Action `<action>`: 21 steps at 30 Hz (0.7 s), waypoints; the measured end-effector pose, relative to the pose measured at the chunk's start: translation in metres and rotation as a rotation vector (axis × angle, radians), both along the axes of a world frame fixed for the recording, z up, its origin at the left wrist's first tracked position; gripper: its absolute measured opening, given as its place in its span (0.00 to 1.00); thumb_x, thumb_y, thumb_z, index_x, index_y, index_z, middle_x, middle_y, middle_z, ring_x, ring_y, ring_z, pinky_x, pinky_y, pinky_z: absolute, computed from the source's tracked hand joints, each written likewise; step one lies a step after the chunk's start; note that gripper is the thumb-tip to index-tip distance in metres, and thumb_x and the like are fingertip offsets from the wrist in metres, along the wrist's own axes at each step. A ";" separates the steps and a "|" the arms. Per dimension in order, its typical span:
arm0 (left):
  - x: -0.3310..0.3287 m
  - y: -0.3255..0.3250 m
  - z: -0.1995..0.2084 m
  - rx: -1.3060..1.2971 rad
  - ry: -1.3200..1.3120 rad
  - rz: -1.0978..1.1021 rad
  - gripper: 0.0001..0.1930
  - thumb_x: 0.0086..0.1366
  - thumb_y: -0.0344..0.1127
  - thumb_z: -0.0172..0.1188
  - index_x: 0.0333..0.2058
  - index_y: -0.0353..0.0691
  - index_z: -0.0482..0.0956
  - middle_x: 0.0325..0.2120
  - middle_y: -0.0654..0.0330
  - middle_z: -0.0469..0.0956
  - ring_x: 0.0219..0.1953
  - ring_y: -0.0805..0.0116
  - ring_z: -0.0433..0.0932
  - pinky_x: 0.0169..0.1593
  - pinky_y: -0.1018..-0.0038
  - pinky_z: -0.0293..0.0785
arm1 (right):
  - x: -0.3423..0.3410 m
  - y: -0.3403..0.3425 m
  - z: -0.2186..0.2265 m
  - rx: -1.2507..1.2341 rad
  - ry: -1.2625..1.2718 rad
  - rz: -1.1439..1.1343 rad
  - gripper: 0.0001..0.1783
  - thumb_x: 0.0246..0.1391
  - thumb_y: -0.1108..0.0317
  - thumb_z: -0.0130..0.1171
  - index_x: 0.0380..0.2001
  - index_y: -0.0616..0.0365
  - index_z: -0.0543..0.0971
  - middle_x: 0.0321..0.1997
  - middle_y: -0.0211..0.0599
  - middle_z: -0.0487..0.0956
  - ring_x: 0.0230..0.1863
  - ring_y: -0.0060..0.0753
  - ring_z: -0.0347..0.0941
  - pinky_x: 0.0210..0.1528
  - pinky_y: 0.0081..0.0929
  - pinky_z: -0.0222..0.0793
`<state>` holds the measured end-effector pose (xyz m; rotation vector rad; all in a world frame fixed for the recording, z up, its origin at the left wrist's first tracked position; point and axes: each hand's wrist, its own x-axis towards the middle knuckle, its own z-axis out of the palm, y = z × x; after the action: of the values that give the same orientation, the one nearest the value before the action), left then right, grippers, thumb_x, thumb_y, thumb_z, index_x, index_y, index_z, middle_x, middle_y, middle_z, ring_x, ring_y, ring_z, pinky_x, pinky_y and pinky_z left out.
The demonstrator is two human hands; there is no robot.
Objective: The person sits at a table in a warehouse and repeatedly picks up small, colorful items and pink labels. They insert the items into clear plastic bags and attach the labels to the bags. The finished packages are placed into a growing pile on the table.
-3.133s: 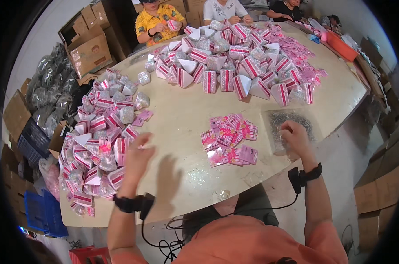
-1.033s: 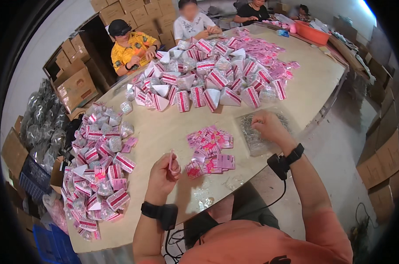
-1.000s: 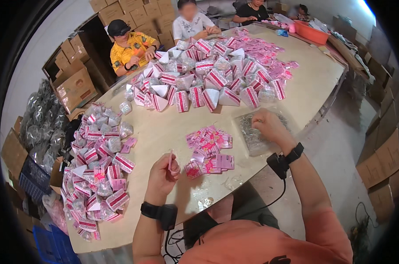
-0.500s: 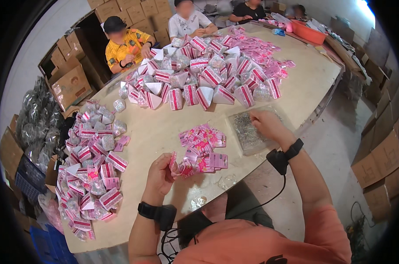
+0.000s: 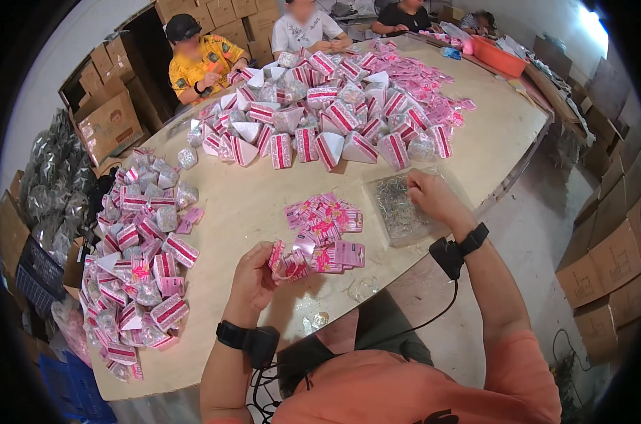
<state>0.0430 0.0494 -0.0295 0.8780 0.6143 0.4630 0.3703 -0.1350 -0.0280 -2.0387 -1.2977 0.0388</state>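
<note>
My left hand is closed on a pink printed card, with its thumb and fingers at the card's edge. Just beyond and to the right lies a loose heap of similar pink cards. My right hand is over a shallow clear tray of small thin metal pieces. Its fingers are bent and pressed together; whatever is between them is too small or hidden to make out.
A large pile of pink-and-white wedge-shaped packs covers the far table, with more pink cards behind it. Another pack pile lies on the left. Several people sit across the table. An orange basin stands far right; cartons stack beyond the right edge.
The card in my left hand has turned so more of its printed side shows. My right hand stays over the tray, with its fingers slightly shifted. The whole view has moved a little.
</note>
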 end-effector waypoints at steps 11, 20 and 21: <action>-0.006 0.000 -0.012 0.024 -0.018 0.018 0.10 0.67 0.40 0.51 0.27 0.43 0.69 0.13 0.67 0.61 0.16 0.75 0.61 0.20 0.78 0.57 | -0.030 0.012 0.004 0.217 0.236 0.080 0.05 0.46 0.73 0.56 0.26 0.63 0.73 0.19 0.39 0.72 0.22 0.28 0.70 0.26 0.29 0.65; 0.005 -0.017 0.005 0.078 -0.004 -0.017 0.08 0.67 0.37 0.50 0.31 0.41 0.72 0.21 0.67 0.71 0.22 0.77 0.71 0.27 0.79 0.68 | -0.105 0.019 0.022 0.297 0.868 0.278 0.03 0.51 0.75 0.56 0.27 0.62 0.73 0.21 0.29 0.74 0.22 0.17 0.70 0.22 0.16 0.66; 0.005 -0.018 0.005 0.088 0.002 -0.024 0.08 0.67 0.37 0.50 0.31 0.40 0.72 0.22 0.67 0.72 0.23 0.77 0.71 0.27 0.79 0.69 | -0.111 0.022 0.012 0.338 0.898 0.316 0.03 0.51 0.75 0.56 0.28 0.61 0.73 0.22 0.29 0.74 0.23 0.16 0.70 0.23 0.16 0.67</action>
<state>0.0484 0.0310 -0.0245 0.9690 0.5883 0.4706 0.2593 -0.1128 -0.0157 -1.2495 -0.9283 0.7371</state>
